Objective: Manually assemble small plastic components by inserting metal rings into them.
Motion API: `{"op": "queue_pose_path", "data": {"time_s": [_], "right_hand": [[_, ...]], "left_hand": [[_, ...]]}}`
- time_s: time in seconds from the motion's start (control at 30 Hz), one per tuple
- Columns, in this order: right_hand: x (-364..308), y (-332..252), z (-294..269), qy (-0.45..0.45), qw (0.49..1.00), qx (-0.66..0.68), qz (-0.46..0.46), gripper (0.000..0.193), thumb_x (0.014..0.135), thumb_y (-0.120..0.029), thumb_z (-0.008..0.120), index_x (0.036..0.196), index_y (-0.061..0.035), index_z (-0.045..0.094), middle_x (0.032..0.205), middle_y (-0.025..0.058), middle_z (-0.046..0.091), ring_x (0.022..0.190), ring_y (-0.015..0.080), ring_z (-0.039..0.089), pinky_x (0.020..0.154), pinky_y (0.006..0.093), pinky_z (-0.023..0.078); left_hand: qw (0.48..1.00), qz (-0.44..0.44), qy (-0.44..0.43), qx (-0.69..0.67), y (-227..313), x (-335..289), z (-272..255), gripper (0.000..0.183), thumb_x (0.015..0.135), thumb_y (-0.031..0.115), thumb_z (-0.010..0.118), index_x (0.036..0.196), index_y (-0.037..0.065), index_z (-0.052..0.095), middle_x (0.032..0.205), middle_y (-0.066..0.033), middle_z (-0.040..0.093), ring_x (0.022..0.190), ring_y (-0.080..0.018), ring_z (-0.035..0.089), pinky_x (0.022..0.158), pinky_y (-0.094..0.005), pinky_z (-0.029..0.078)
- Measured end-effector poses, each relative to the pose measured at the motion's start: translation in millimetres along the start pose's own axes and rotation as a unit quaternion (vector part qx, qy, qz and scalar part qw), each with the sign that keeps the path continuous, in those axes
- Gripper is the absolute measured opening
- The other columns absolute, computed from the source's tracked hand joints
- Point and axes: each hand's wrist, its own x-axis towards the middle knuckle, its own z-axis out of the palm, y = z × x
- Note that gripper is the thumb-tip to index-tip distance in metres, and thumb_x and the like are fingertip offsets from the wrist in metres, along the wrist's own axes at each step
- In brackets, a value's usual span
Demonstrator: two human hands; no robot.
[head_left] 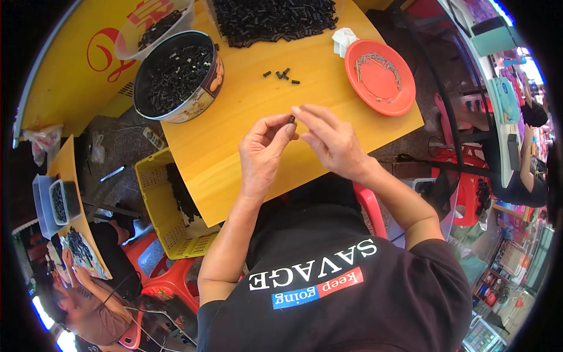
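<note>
My left hand (263, 154) pinches a small dark cylindrical piece (291, 119) upright between thumb and fingertips, over the yellow table (234, 141). Close beside it, my right hand (335, 144) has its fingers stretched out and the thumb apart; its fingertips reach the top of that piece, and I see nothing held in them. Beyond the hands lie several loose short black pieces (284, 75). To the right, a red plate (378, 97) carries many small thin metal-coloured pins (394, 69) along its inner rim.
A round tin (202, 105) of black pieces stands at the far left, with a clear tub (126, 44) behind it. A large heap of black pieces (275, 23) covers the far edge. Crumpled white tissue (344, 40) touches the plate. A yellow crate (170, 226) sits below the table's left side.
</note>
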Motion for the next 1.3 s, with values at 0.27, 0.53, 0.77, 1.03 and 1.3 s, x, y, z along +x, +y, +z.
{"op": "queue_pose_path", "data": {"time_s": [0.27,0.53,0.77,1.03,1.3], "right_hand": [[45.0,65.0,13.6,-0.025,0.991,-0.094,0.09,0.015,0.09,-0.012,0.07,0.101,-0.0033,0.071,0.099,0.0148,0.067,0.08,0.0327,0.069,0.07,0.0393,0.057],[43.7,76.1,22.8,-0.051,0.992,-0.098,0.062,0.017,0.092,-0.013,0.068,0.107,-0.0045,0.072,0.093,0.0125,0.066,0.075,0.0304,0.066,0.068,0.0399,0.055],[37.4,7.3,7.8,-0.098,0.883,0.339,0.309,0.019,0.098,-0.009,0.064,0.113,0.0006,0.071,0.09,-0.0007,0.064,0.072,0.0041,0.054,0.063,0.02,0.046],[25.8,-2.3,12.5,-0.078,0.871,0.402,0.271,0.02,0.095,-0.01,0.069,0.113,-0.0005,0.072,0.092,-0.0012,0.065,0.077,0.0045,0.056,0.067,0.0187,0.046],[19.5,-11.3,16.1,-0.017,0.915,0.354,0.191,0.015,0.092,0.0,0.07,0.107,0.0018,0.072,0.096,0.004,0.065,0.082,0.0075,0.06,0.071,0.0223,0.05]], "left_hand": [[0.997,0.017,0.041,0.068,-0.9,-3.0,-32.2,0.018,0.095,0.002,0.067,0.112,-0.002,0.067,0.098,-0.0022,0.068,0.086,-0.0088,0.064,0.081,-0.0228,0.052],[0.997,0.01,0.043,0.06,0.4,-1.9,-36.3,0.018,0.094,0.001,0.068,0.112,-0.002,0.067,0.098,-0.0026,0.069,0.085,-0.0091,0.064,0.081,-0.0226,0.051],[0.999,0.0,0.023,0.035,7.5,-3.7,-26.4,0.017,0.094,0.001,0.068,0.111,-0.002,0.068,0.101,-0.0048,0.071,0.087,-0.0105,0.066,0.08,-0.0236,0.053],[0.998,0.035,0.015,0.055,14.8,-9.9,-16.3,0.017,0.094,0.001,0.069,0.11,-0.002,0.068,0.097,-0.0036,0.069,0.084,-0.0105,0.066,0.078,-0.0237,0.053],[0.996,0.056,0.02,0.069,17.2,-14.9,-13.7,0.015,0.093,0.0,0.069,0.108,-0.003,0.069,0.095,-0.0044,0.067,0.083,-0.0106,0.065,0.074,-0.0231,0.052]]}}
